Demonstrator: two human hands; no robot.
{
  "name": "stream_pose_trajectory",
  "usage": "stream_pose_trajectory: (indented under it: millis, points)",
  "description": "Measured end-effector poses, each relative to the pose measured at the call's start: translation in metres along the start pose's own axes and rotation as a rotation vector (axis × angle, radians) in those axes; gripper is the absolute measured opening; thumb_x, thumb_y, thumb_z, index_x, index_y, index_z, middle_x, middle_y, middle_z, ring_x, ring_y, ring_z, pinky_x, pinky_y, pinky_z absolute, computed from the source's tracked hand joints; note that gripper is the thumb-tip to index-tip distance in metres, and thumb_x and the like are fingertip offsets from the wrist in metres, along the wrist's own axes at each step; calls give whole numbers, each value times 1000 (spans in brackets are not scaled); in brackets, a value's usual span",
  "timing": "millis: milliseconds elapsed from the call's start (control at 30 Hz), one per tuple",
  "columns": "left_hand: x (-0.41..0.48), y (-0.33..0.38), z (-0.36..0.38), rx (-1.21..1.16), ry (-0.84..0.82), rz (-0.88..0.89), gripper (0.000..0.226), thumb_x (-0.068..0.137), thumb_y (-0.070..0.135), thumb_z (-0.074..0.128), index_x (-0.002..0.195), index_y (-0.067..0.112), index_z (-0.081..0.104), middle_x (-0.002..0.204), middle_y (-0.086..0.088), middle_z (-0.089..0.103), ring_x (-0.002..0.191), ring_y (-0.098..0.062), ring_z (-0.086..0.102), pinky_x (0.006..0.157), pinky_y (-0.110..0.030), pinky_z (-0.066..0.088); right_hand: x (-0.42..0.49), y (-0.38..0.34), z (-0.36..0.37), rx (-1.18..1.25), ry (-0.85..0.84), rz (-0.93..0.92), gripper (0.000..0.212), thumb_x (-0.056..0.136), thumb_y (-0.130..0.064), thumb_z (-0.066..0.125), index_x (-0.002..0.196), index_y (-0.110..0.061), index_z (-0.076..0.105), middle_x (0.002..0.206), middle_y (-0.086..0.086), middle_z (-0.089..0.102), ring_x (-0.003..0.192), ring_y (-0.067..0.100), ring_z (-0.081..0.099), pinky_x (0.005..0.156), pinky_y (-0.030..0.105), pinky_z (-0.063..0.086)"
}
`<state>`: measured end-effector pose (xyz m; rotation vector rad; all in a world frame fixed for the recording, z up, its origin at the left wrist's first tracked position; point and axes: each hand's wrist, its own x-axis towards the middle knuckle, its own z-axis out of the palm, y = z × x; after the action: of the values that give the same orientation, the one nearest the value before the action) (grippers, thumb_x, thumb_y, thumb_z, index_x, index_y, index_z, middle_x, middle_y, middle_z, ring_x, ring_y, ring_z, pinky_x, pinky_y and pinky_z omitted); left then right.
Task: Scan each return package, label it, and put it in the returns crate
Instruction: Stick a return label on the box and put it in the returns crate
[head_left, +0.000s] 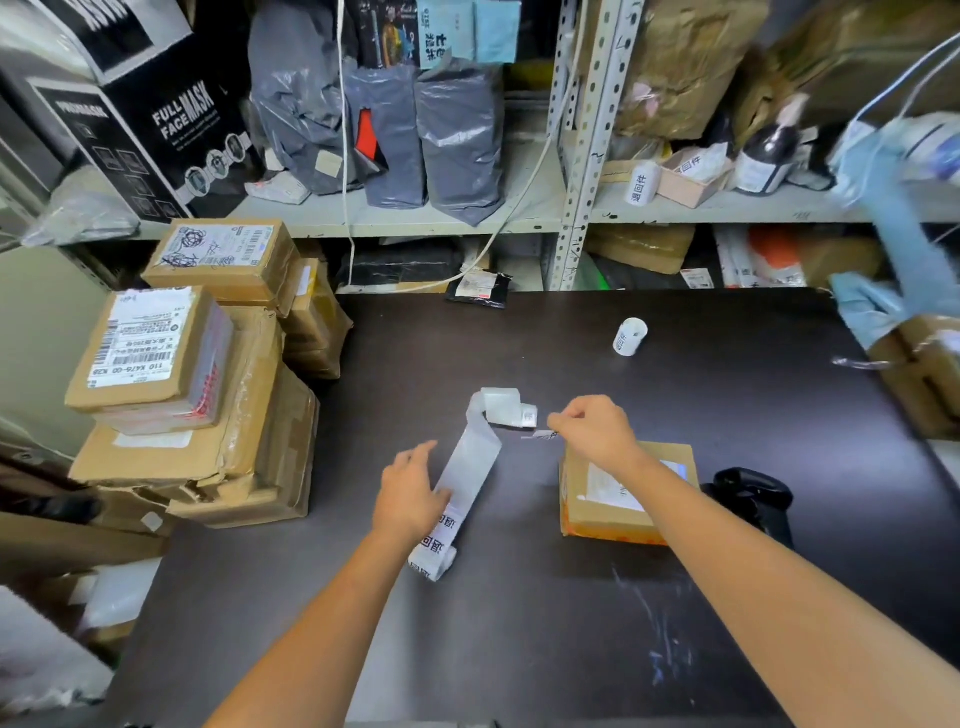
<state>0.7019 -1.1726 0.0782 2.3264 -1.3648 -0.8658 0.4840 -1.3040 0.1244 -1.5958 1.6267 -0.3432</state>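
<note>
fingers (570, 415) of the right hand (597, 434) are pinched on a small peeled label (540, 434), held just above the tabletop (519, 649) between the label strip (467, 467) and the cardboard package (623, 512). the left hand (410, 496) lies flat with relaxed fingers, pressing on the near part of that strip and pinning it down. the package sits on the tabletop under the right forearm, just right of the strip, its printed face up.

the label is likely feather-light, floppy and tacky on one side. it would curl and stick to itself, so holding it by one corner with the adhesive turned away from the skin seems wise. its edges are blurred, so how much of it is free of the backing is hard to tell. the package looks small, light and fairly stiff, with a crushed, orange-taped near edge; taking it across its two long sides should do.

open room lies in front of and behind the package. a black barcode scanner (748, 493) sits just beside its right side, a spare label roll (631, 336) stands well behind it, and a stack of cardboard parcels (197, 415) crowds the left edge of the tabletop. no returns crate is plainly identifiable.
</note>
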Motion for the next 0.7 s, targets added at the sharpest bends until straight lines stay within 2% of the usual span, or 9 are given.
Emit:
stream_pose_trajectory:
  millis: [67, 133, 200, 233, 300, 367, 433, 600, 700]
  points:
    - [2, 23, 11, 5, 33, 77, 60, 89, 26, 62, 144, 31, 38, 146, 3, 37, 131, -22, 35, 99, -34, 41, -4, 14, -20, 17, 16, 26, 30, 80, -33, 60, 62, -11, 53, 62, 5, 48, 62, 20, 46, 61, 30, 38]
    - [2, 44, 27, -4, 6, 164, 51, 90, 25, 60, 139, 30, 45, 145, 5, 40, 132, -20, 36, 100, -33, 41, -8, 29, -39, 96, 36, 57, 23, 78, -29, 57, 61, -16, 52, 60, 1, 43, 61, 18, 42, 58, 29, 33]
    - [0, 65, 45, -33, -51, 219, 46, 90, 25, 61, 135, 30, 50, 141, 3, 46, 128, -17, 43, 101, -30, 41, -13, 45, -57, 128, 47, 79, 21, 78, -22, 56, 57, -18, 52, 58, -7, 50, 58, 15, 44, 54, 26, 36]
    - [-1, 75, 54, -61, -98, 234, 46, 90, 25, 62, 135, 28, 51, 138, 1, 50, 125, -17, 48, 102, -29, 41, -15, 54, -64, 148, 48, 91, 17, 79, -18, 58, 62, -18, 59, 62, -8, 58, 59, 14, 50, 53, 27, 42]
    - [-6, 95, 70, -127, -200, 240, 52, 89, 26, 66, 138, 26, 49, 135, -3, 53, 121, -19, 52, 104, -31, 41, -17, 72, -76, 208, 60, 115, 6, 82, -11, 65, 77, -14, 67, 78, 3, 70, 65, 17, 61, 62, 34, 53]
    - [-10, 110, 84, -178, -266, 248, 60, 86, 28, 70, 142, 24, 45, 137, -5, 51, 124, -21, 50, 105, -34, 40, -18, 90, -87, 238, 73, 146, 2, 85, -7, 65, 84, -9, 66, 84, 10, 71, 66, 19, 62, 63, 37, 54]
    - [-12, 119, 97, -181, -293, 262, 69, 84, 27, 73, 145, 23, 41, 140, -6, 49, 128, -22, 45, 108, -33, 37, -21, 105, -96, 291, 76, 186, 5, 87, -4, 62, 85, -8, 64, 87, 13, 69, 63, 19, 60, 57, 32, 50]
    - [-11, 131, 112, -213, -296, 205, 77, 81, 21, 76, 147, 24, 36, 138, -10, 46, 129, -26, 43, 110, -35, 35, -24, 133, -114, 387, 81, 212, 13, 90, -1, 59, 84, -12, 59, 89, 15, 66, 64, 20, 57, 68, 36, 51]
    - [-7, 133, 114, -208, -311, 191, 80, 79, 20, 77, 147, 26, 35, 137, -11, 46, 128, -26, 44, 110, -34, 36, -20, 141, -116, 395, 76, 227, 12, 91, -1, 58, 87, -12, 59, 89, 14, 66, 64, 20, 56, 65, 34, 50]
